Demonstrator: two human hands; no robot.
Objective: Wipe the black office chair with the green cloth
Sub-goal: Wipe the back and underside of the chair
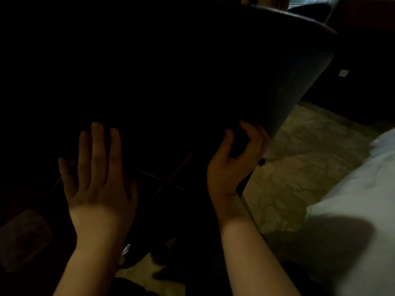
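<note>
The black office chair point(245, 67) fills the upper half of the dim view, its back turned toward me. My right hand point(233, 163) curls its fingers and thumb round the lower right edge of the chair back. My left hand point(96, 171) lies flat with straight fingers against the dark lower part of the chair. Thin spokes of the chair base point(168, 178) show faintly between my hands. No green cloth is visible in either hand; the scene is very dark.
A bed with pale bedding point(352, 210) lies at the right. Patterned beige floor point(299, 159) runs between bed and chair. Dark furniture point(363, 50) stands at the far right, with a small white wall plate point(343, 73). A dim box-like object point(23, 236) sits at lower left.
</note>
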